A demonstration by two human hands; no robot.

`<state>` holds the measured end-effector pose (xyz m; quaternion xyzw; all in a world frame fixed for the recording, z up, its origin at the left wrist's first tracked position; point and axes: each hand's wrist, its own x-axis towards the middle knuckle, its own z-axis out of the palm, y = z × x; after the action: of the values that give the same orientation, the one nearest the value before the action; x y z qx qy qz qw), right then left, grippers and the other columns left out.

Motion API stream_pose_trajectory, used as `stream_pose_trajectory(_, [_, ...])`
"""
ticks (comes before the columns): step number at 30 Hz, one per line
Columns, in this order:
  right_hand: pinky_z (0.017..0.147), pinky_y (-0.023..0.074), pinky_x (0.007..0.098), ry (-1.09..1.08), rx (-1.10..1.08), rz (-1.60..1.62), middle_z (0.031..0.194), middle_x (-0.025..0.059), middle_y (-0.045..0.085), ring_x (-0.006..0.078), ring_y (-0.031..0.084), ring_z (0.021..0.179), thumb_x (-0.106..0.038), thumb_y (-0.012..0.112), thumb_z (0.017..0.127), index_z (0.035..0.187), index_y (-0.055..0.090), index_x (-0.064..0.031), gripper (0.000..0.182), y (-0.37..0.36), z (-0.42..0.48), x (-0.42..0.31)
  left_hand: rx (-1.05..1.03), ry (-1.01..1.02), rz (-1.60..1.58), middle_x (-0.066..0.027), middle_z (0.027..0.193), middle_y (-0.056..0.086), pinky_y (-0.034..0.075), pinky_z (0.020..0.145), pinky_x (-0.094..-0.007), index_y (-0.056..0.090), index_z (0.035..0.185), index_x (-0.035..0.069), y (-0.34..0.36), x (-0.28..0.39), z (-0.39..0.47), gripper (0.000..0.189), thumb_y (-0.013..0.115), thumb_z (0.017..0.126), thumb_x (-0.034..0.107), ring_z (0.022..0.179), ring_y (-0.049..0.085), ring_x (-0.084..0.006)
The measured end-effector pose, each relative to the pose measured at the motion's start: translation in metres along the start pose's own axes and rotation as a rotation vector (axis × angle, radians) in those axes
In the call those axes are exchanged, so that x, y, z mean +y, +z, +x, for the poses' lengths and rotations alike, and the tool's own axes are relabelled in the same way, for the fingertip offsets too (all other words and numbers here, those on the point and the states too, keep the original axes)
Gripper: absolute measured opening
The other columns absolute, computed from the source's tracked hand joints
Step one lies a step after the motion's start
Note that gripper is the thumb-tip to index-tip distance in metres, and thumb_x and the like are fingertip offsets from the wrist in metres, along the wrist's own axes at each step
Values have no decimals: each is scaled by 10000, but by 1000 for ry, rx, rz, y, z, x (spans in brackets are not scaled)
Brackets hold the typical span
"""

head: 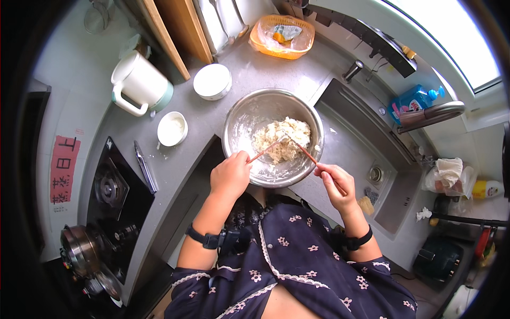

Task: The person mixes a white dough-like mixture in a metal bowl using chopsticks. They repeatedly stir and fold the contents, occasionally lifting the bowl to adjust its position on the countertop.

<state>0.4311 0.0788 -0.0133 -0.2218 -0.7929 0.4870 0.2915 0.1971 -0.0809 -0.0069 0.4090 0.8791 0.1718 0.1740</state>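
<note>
A stainless steel mixing bowl (pixel 243 115) stands on the counter before me, close to the sink. Shaggy, crumbly dough (pixel 285 135) lies toward its right side, and floury smears coat the inner wall. My left hand (pixel 231 173) grips one reddish-brown chopstick (pixel 263 153) over the bowl's near-left rim. In my right hand (pixel 338 184) is another chopstick (pixel 306 153), slanting in from the near-right rim. Both tips meet at the dough, with some pale dough stuck on them.
Left of the bowl stand a small white cup (pixel 172 128), a white bowl (pixel 212 81) and a white electric kettle (pixel 139 83). An orange basket (pixel 282 36) sits behind. The sink (pixel 392 199) is at right; a black gas hob (pixel 115 187) is at left.
</note>
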Motion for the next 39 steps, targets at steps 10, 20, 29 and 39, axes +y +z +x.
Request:
stream_pose_trajectory(10, [764, 534, 266, 213, 119, 224, 900, 110, 678, 151, 655, 816, -8, 560, 928, 1090, 650, 50, 195, 14, -4, 11, -5, 65, -216, -115, 829, 669, 489, 631, -399, 631, 960, 111, 3, -5, -22, 141, 611, 876, 222, 760, 656, -308])
stream_pose_trajectory(20, [711, 522, 272, 93, 67, -64, 854, 116, 671, 179, 658, 783, 4, 625, 862, 967, 666, 31, 116, 1, 3, -22, -52, 33, 30, -139, 795, 643, 471, 647, -500, 540, 884, 96, 5, 16, 2, 157, 542, 912, 250, 757, 620, -384])
stream_pose_trajectory(29, [671, 510, 298, -48, -11, -155, 831, 114, 661, 236, 652, 737, 38, 649, 795, 942, 653, 1, 152, -8, 0, -44, -29, 69, 71, -130, 841, 656, 491, 654, -504, 560, 930, 113, 13, 15, 5, 159, 503, 926, 262, 752, 645, -384])
stream_pose_trajectory(39, [677, 503, 294, -53, 35, -185, 833, 129, 654, 224, 647, 743, 47, 623, 832, 951, 648, 12, 127, 0, 2, -14, 6, 44, 77, -119, 841, 654, 486, 646, -497, 555, 895, 96, 5, 8, -1, 187, 556, 905, 282, 740, 639, -374])
